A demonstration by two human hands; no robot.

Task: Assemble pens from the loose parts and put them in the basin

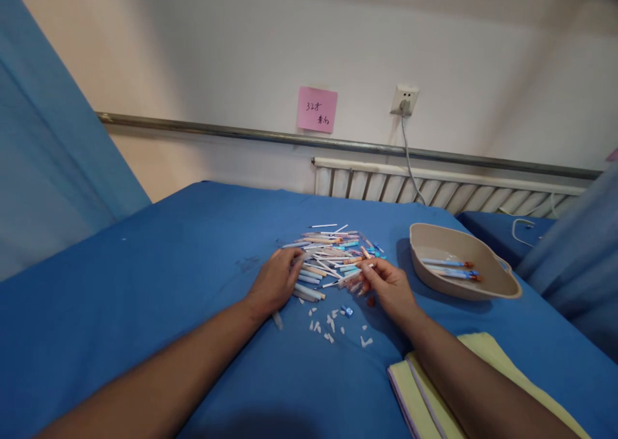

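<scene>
A loose pile of pen parts [333,253] lies between my hands, with slim white refills, pale barrels and some orange and blue pieces. At its left edge, my left hand [276,279] is closed round a pale translucent pen barrel [309,256]. My right hand [389,289] pinches a thin white pen refill [365,266] over the right side of the pile; its fingertips partly hide the parts beneath. Several small white tips [331,323] and a blue cap-like piece [347,311] are scattered nearer to me.
To the right stands a beige plastic basin [497,289] with several pens [451,271] in it. A folded yellow cloth [483,349] lies under my right forearm. Blue cloth [193,246] covers the table. Behind are a radiator [367,180] and a plugged socket [404,101].
</scene>
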